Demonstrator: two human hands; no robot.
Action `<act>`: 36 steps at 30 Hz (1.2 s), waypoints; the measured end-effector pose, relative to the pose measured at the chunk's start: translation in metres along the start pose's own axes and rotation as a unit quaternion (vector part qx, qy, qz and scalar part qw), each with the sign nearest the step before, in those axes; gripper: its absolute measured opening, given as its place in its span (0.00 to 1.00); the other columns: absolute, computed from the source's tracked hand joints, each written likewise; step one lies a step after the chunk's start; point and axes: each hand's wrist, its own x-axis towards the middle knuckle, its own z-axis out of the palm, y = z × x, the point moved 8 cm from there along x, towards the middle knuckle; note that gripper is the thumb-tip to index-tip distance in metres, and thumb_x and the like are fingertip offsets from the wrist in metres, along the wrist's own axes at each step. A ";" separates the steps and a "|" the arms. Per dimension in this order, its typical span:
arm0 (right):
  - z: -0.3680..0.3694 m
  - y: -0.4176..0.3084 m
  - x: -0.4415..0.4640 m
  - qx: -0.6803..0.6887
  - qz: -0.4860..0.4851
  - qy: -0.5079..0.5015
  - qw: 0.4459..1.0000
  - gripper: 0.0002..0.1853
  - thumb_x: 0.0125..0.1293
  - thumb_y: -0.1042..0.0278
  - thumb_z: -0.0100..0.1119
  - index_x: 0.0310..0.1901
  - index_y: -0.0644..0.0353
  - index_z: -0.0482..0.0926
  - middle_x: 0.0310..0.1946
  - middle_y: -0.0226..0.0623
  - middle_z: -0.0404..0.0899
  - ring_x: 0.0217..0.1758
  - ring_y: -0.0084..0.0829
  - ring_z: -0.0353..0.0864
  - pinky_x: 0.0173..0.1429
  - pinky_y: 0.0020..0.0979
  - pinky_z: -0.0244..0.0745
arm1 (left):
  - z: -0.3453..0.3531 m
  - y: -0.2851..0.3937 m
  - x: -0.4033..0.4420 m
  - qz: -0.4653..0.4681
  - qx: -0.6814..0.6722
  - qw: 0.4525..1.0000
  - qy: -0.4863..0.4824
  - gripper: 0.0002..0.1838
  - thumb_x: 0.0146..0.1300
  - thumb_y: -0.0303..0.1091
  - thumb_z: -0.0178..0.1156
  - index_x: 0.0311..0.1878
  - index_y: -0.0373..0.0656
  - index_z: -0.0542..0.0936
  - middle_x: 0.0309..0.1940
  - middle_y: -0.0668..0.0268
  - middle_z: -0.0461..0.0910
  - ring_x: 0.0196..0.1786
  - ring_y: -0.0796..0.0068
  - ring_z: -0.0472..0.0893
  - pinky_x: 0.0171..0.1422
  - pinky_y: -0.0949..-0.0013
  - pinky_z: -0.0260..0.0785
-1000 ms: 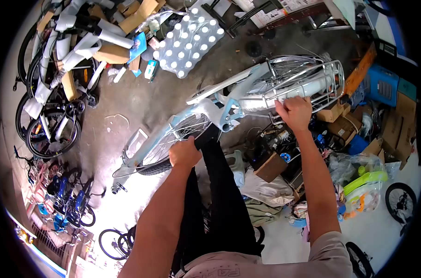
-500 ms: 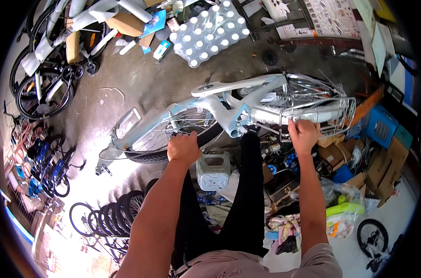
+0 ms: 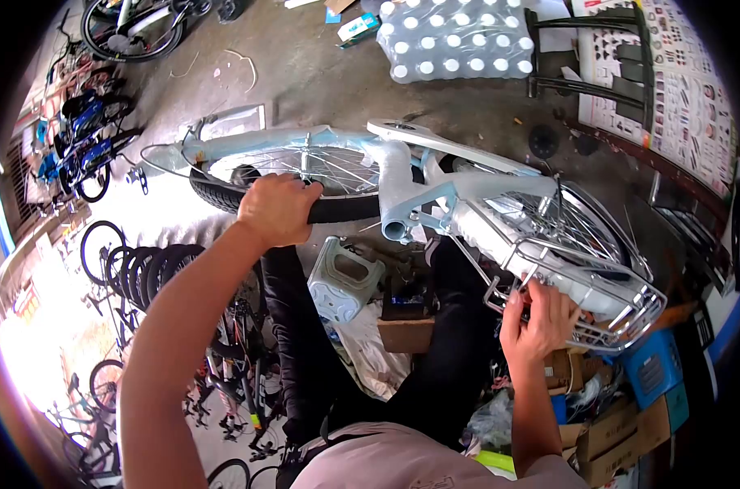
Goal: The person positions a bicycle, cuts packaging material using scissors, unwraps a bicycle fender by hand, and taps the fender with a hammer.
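A pale blue bicycle frame [image 3: 396,191], partly covered in clear and white wrapping, lies tipped over in front of me. My left hand [image 3: 278,210] is closed over the near edge of a bicycle wheel [image 3: 345,210] with a black tyre; its fingertips are partly hidden. Farther right, my right hand [image 3: 541,322] has its fingers curled at the near bars of a silver bicycle rack [image 3: 630,314], thumb somewhat apart. Another spoked wheel [image 3: 586,220] shows beyond the rack. A white padded bar [image 3: 459,151] runs along the far side of the frame.
Between my legs stand a grey plastic stool [image 3: 341,281] and a cardboard box [image 3: 406,332]. A shrink-wrapped pack of bottles [image 3: 455,41] sits on the floor ahead. Several bicycles [image 3: 97,147] are at the left. A blue crate [image 3: 659,367] and cartons are at the right.
The view has shifted. The bicycle's rack end has swung nearer to me, and its wheel end lies farther up. My right hand's grip on the rack looks looser, with fingers more spread.
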 end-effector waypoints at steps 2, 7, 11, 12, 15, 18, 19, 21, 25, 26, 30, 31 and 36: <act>0.002 0.001 -0.003 0.009 -0.017 -0.025 0.999 0.15 0.69 0.56 0.59 0.47 0.58 0.82 0.30 0.31 0.77 0.33 0.36 0.75 0.44 0.40 0.61 | 0.001 0.000 -0.001 0.000 -0.001 1.000 0.007 0.18 0.43 0.39 0.68 0.40 0.47 0.81 0.30 0.60 0.84 0.40 0.55 0.84 0.46 0.53 0.77; 0.003 0.000 -0.005 0.026 -0.072 -0.074 0.994 0.23 0.70 0.52 0.57 0.53 0.67 0.80 0.31 0.34 0.78 0.33 0.38 0.75 0.47 0.44 0.65 | 0.001 0.000 -0.001 0.004 0.019 1.000 0.002 0.19 0.41 0.39 0.70 0.40 0.46 0.79 0.31 0.63 0.82 0.41 0.56 0.83 0.46 0.54 0.77; 0.008 0.004 -0.011 0.007 -0.086 -0.114 0.990 0.27 0.69 0.50 0.56 0.54 0.71 0.79 0.27 0.36 0.74 0.30 0.38 0.74 0.51 0.46 0.67 | 0.001 0.002 0.001 0.011 0.009 1.000 -0.025 0.20 0.45 0.40 0.68 0.42 0.43 0.79 0.31 0.59 0.84 0.42 0.54 0.85 0.47 0.53 0.78; 0.009 0.002 -0.011 0.020 -0.090 -0.123 0.988 0.24 0.68 0.56 0.52 0.55 0.70 0.76 0.28 0.35 0.72 0.30 0.37 0.71 0.55 0.49 0.66 | 0.000 0.002 0.001 0.021 0.008 1.000 -0.014 0.20 0.44 0.40 0.69 0.41 0.43 0.79 0.30 0.60 0.83 0.41 0.54 0.84 0.46 0.53 0.78; 0.009 0.002 -0.019 -0.010 -0.104 -0.110 0.988 0.29 0.67 0.53 0.52 0.57 0.72 0.75 0.31 0.40 0.73 0.32 0.40 0.72 0.62 0.54 0.65 | 0.001 0.003 -0.001 0.026 0.020 0.999 0.007 0.20 0.43 0.39 0.69 0.40 0.43 0.79 0.30 0.61 0.83 0.40 0.55 0.84 0.46 0.54 0.78; 0.000 -0.003 -0.016 0.015 -0.122 -0.065 0.990 0.24 0.69 0.52 0.60 0.54 0.68 0.81 0.38 0.51 0.81 0.40 0.55 0.79 0.55 0.55 0.73 | 0.000 0.002 -0.002 0.004 0.028 0.999 0.019 0.18 0.45 0.39 0.69 0.41 0.45 0.79 0.29 0.59 0.84 0.37 0.52 0.85 0.42 0.50 0.78; -0.002 -0.008 -0.016 0.004 -0.136 -0.044 0.990 0.23 0.69 0.54 0.60 0.53 0.68 0.81 0.37 0.50 0.81 0.40 0.55 0.79 0.54 0.57 0.73 | 0.001 0.002 -0.003 -0.013 0.031 0.999 0.015 0.18 0.45 0.39 0.68 0.41 0.46 0.80 0.28 0.58 0.84 0.36 0.51 0.86 0.41 0.49 0.78; 0.007 -0.001 -0.031 -0.025 -0.126 -0.051 0.990 0.27 0.64 0.55 0.54 0.56 0.72 0.76 0.31 0.43 0.73 0.35 0.44 0.74 0.62 0.58 0.66 | 0.001 0.003 -0.005 -0.019 0.037 0.997 0.057 0.13 0.47 0.38 0.65 0.38 0.50 0.82 0.26 0.58 0.84 0.35 0.49 0.85 0.39 0.47 0.77; 0.001 -0.016 -0.029 -0.049 -0.171 0.093 0.980 0.19 0.63 0.64 0.60 0.49 0.71 0.79 0.27 0.44 0.72 0.34 0.48 0.72 0.56 0.48 0.71 | -0.001 0.004 -0.007 -0.053 0.115 0.989 0.071 0.14 0.43 0.38 0.65 0.37 0.51 0.83 0.27 0.57 0.84 0.34 0.49 0.85 0.38 0.47 0.76; 0.001 -0.017 -0.030 -0.047 -0.169 0.132 0.976 0.16 0.63 0.61 0.63 0.45 0.67 0.80 0.27 0.41 0.72 0.33 0.46 0.73 0.53 0.48 0.70 | -0.004 0.002 -0.010 -0.048 0.121 0.982 0.136 0.16 0.41 0.38 0.66 0.38 0.51 0.82 0.27 0.59 0.83 0.37 0.51 0.84 0.42 0.48 0.75; 0.009 -0.009 -0.029 -0.026 -0.150 0.221 0.963 0.14 0.63 0.56 0.68 0.35 0.59 0.80 0.29 0.35 0.78 0.35 0.41 0.76 0.45 0.44 0.68 | 0.015 0.026 -0.031 -0.088 0.240 0.863 0.435 0.31 0.44 0.36 0.69 0.57 0.47 0.78 0.55 0.58 0.77 0.64 0.54 0.73 0.70 0.48 0.63; 0.012 -0.007 -0.028 -0.029 -0.147 0.228 0.962 0.15 0.63 0.54 0.68 0.33 0.57 0.79 0.29 0.34 0.79 0.36 0.41 0.77 0.43 0.43 0.67 | 0.030 0.044 -0.048 -0.114 0.316 0.776 0.534 0.35 0.46 0.35 0.69 0.63 0.46 0.76 0.61 0.56 0.74 0.67 0.53 0.71 0.73 0.48 0.60; 0.004 -0.005 -0.039 -0.044 -0.175 0.295 0.938 0.15 0.63 0.52 0.67 0.31 0.56 0.81 0.30 0.35 0.80 0.36 0.42 0.78 0.43 0.44 0.70 | 0.181 0.133 -0.163 -0.133 -0.091 0.818 0.552 0.32 0.53 0.32 0.67 0.64 0.38 0.72 0.60 0.49 0.72 0.63 0.46 0.72 0.69 0.47 0.63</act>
